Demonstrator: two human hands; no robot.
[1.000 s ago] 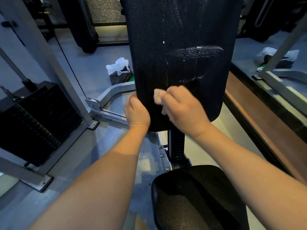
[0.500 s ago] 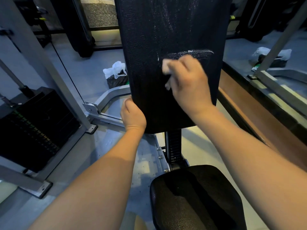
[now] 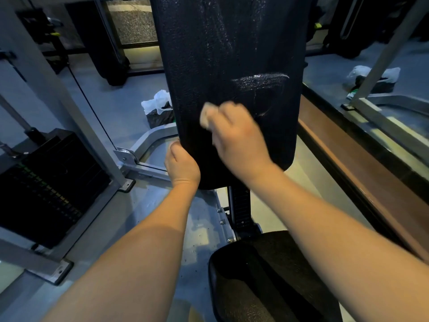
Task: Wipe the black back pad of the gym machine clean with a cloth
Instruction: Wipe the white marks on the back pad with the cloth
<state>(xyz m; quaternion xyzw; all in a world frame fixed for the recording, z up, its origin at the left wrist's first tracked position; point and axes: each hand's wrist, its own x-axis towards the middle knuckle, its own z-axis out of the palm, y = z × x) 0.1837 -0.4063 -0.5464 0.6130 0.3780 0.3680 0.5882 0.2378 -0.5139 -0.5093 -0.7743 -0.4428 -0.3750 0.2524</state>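
Note:
The black back pad (image 3: 227,54) stands upright in the middle of the head view, with a wet shiny streak on its right half. My right hand (image 3: 236,138) grips a small pale cloth (image 3: 206,115) and presses it against the pad's lower middle; most of the cloth is hidden in my fingers. My left hand (image 3: 182,166) grips the pad's lower left edge, fingers curled round it.
The black seat pad (image 3: 267,282) lies below, at the bottom. A weight stack (image 3: 46,182) and grey frame posts stand at the left. A white plastic bag on a dark box (image 3: 157,108) sits on the floor behind. A brown ledge (image 3: 348,163) runs along the right.
My right hand with the cloth went up the pad to the wet streak, then came back down and left to the lower middle. My left hand kept its hold on the edge.

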